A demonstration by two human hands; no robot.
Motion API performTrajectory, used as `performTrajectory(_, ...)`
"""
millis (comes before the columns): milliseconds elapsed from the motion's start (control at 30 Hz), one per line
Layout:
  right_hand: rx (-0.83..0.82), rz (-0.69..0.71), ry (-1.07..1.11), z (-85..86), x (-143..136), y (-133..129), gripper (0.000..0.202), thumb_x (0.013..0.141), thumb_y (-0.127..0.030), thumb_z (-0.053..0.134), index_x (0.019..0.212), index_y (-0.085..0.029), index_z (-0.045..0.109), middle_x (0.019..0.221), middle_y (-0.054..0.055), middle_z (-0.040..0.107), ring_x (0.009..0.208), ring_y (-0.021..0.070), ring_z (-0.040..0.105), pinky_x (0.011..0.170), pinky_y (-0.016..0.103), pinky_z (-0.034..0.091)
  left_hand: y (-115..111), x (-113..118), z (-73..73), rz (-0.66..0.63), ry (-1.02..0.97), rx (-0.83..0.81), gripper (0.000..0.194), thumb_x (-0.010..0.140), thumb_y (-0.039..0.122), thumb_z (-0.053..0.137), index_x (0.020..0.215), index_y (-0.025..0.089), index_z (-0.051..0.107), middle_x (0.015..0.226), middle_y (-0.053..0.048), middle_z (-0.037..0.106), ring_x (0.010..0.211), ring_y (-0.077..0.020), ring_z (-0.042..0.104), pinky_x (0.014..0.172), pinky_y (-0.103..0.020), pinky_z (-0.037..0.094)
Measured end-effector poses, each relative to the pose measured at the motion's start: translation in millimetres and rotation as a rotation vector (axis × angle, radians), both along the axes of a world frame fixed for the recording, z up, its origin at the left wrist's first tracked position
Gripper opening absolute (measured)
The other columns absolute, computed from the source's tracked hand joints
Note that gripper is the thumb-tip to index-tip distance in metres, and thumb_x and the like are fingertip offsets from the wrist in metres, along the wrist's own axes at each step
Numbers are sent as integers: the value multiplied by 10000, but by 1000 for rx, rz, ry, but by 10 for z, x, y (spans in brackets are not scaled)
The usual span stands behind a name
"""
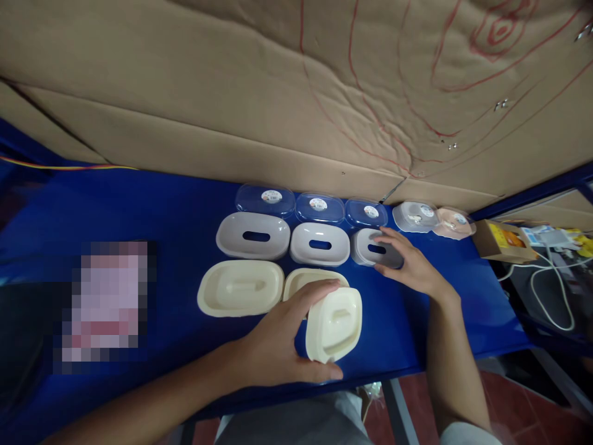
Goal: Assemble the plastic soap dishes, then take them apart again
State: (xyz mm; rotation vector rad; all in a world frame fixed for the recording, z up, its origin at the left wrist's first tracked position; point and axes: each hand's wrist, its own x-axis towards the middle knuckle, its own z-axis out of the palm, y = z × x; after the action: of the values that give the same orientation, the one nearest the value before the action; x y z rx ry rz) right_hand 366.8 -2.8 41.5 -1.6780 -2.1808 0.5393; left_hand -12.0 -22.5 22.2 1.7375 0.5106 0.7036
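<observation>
My left hand (282, 340) grips a cream oval tray (334, 324) by its edges, tilted above the table's near side. It partly covers a second cream tray (310, 279); a larger cream tray (241, 287) lies to the left. With fingers spread around it, my right hand (410, 262) touches the smallest grey slotted piece (370, 247), at the right of its row. Beside that are a white slotted piece (320, 253) and a larger one (252, 247). Behind them stand three clear lids, one large (250, 201), one middle (306, 213), one small (354, 213).
Two lidded containers, one grey (414, 217) and one pink (454, 225), stand at the back right. Past them are a cardboard box (503, 247) and a white cable (551, 318). A blurred pinkish item (109, 290) lies left on the blue table (176, 235). Brown board rises behind.
</observation>
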Motion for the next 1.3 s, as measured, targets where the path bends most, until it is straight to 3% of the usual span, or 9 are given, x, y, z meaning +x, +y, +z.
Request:
performTrajectory(300, -26, 46, -67, -5, -128, 23, 579, 965, -379, 745, 1521, -353, 586, 1813, 85, 300, 1698, 377, 204, 1332, 732, 219, 8, 7, -23, -9, 40, -9, 1114, 734, 442, 993, 1640, 399, 345, 1686, -99, 501, 1539, -398, 504, 1249, -589, 462)
performTrajectory(433, -6, 58, -93, -35, -151, 40, 561, 980, -378, 716, 1525, -339, 587, 1816, 91, 291, 1697, 381, 208, 1341, 720, 197, 20, 6, -15, -7, 51, 7, 1092, 736, 451, 989, 1624, 390, 356, 1667, -101, 514, 1522, -401, 515, 1258, -600, 434)
performTrajectory(600, 161, 57, -122, -26, -391, 7, 538, 975, -372, 698, 1493, -280, 586, 1746, 142, 416, 1643, 404, 347, 1307, 707, 284, 25, -1, -19, 13, 34, 57, 1110, 751, 437, 987, 1639, 426, 320, 1675, -77, 501, 1521, -374, 515, 1275, -569, 412)
performTrajectory(767, 269, 198, -80, 1, -809, -107, 380, 1020, -344, 635, 1391, -267, 660, 1416, 129, 689, 1295, 329, 661, 1103, 545, 512, 47, 3, -43, 19, -14, 84, 1117, 740, 455, 987, 1637, 421, 321, 1644, -88, 529, 1491, -372, 545, 1254, -560, 436)
performTrajectory(933, 290, 238, -8, -4, -897, -159, 309, 1098, -305, 524, 1361, -282, 685, 1269, 92, 749, 1122, 272, 703, 989, 471, 540, 67, 13, -15, 35, -76, 73, 1081, 749, 466, 980, 1630, 407, 357, 1616, -86, 557, 1473, -356, 567, 1245, -529, 459)
performTrajectory(1033, 262, 274, 88, 51, -901, -207, 515, 1101, -559, 526, 1536, -285, 554, 1424, 128, 692, 1287, 317, 666, 1081, 510, 520, 74, 7, 13, 62, -97, 43, 1048, 778, 532, 960, 1636, 409, 371, 1616, -83, 564, 1474, -347, 573, 1234, -507, 483)
performTrajectory(1133, 197, 356, 95, 118, -1000, -294, 960, 935, -843, 601, 1675, -275, 376, 1621, 178, 545, 1470, 378, 557, 1180, 542, 481, 86, -8, 19, 121, -82, 60, 1051, 790, 602, 935, 1650, 430, 356, 1625, -81, 563, 1451, -342, 599, 1206, -506, 518)
performTrajectory(1300, 185, 427, 94, 202, -1192, -420, 1074, 896, -762, 739, 1728, -287, 254, 1691, 187, 465, 1536, 354, 507, 1219, 496, 474, 100, -10, 9, 171, -74, 126, 1016, 823, 652, 889, 1658, 415, 361, 1636, -98, 554, 1442, -344, 610, 1206, -530, 521)
